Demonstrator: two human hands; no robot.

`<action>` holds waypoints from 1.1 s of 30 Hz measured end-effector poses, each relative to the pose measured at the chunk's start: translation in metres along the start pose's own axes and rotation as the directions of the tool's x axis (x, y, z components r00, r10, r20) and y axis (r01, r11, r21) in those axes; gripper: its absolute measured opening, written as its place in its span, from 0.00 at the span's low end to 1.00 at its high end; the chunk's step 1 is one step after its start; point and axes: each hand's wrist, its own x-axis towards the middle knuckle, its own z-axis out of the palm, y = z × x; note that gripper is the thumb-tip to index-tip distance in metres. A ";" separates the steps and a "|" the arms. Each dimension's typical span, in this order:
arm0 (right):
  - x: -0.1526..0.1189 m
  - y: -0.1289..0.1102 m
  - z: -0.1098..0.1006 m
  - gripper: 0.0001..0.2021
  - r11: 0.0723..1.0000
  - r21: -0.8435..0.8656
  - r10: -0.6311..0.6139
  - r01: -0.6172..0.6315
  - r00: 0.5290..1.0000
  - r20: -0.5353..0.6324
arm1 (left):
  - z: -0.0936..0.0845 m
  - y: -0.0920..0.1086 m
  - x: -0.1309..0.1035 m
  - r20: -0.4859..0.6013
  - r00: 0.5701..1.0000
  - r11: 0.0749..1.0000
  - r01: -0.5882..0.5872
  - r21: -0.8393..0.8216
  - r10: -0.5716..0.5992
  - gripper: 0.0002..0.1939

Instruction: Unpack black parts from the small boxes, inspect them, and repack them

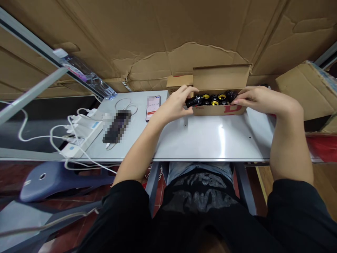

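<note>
A small open cardboard box (207, 111) stands at the back of the white table, with its lid raised behind it. Inside are several black parts with yellow rings (215, 103). My left hand (179, 102) is at the box's left end, its thumb and fingers closed around a black cylindrical part (194, 101) lying tilted over the edge. At the right end, my right hand (259, 98) pinches another dark, glossy part (231, 96) in the box; my fingers partly hide it.
Left on the table (200, 137) lie a lit phone (153, 108), a blurred dark device (117, 126) and a white power strip (84, 138) with cables. A water bottle (86, 77) leans by the metal frame. A larger carton (308, 89) stands right; a blue stool (60, 181) is below left.
</note>
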 end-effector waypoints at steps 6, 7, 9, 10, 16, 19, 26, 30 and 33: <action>-0.010 -0.005 -0.008 0.27 0.982 0.112 -0.134 0.152 0.978 -0.158 | 0.009 0.001 -0.004 0.004 1.000 0.994 0.001 0.113 -0.001 0.42; -0.010 -0.008 -0.005 0.26 0.975 0.139 -0.141 0.171 0.969 -0.202 | 0.010 0.001 -0.005 -0.018 1.000 0.994 -0.003 0.105 0.005 0.41; -0.007 -0.013 0.006 0.24 0.960 0.203 -0.134 0.192 0.954 -0.270 | 0.013 0.000 -0.009 -0.086 0.996 0.998 -0.024 0.063 0.030 0.37; -0.005 -0.017 0.013 0.23 0.949 0.240 -0.129 0.203 0.948 -0.291 | 0.015 -0.001 -0.011 -0.126 0.991 0.999 -0.042 0.035 0.046 0.36; 0.008 -0.031 0.052 0.27 0.795 0.491 -0.187 0.356 0.914 -0.361 | 0.036 0.004 -0.025 -0.247 0.964 0.990 -0.122 -0.066 0.102 0.39; 0.010 -0.036 0.062 0.41 0.778 0.510 -0.189 0.368 0.910 -0.368 | 0.040 0.013 -0.027 -0.189 0.971 0.985 -0.162 -0.055 0.149 0.40; 0.003 -0.054 0.075 0.29 0.902 0.183 -0.290 0.392 0.862 -0.417 | 0.039 0.019 -0.028 -0.019 0.979 0.972 -0.198 0.128 0.202 0.23; -0.005 -0.069 0.090 0.21 0.929 0.055 -0.321 0.366 0.870 -0.375 | 0.035 0.019 -0.029 0.135 0.971 0.944 -0.226 0.238 0.199 0.18; -0.006 -0.078 0.103 0.20 0.964 0.026 -0.250 0.266 0.931 -0.265 | 0.029 0.020 -0.029 0.218 0.964 0.937 -0.212 0.278 0.154 0.20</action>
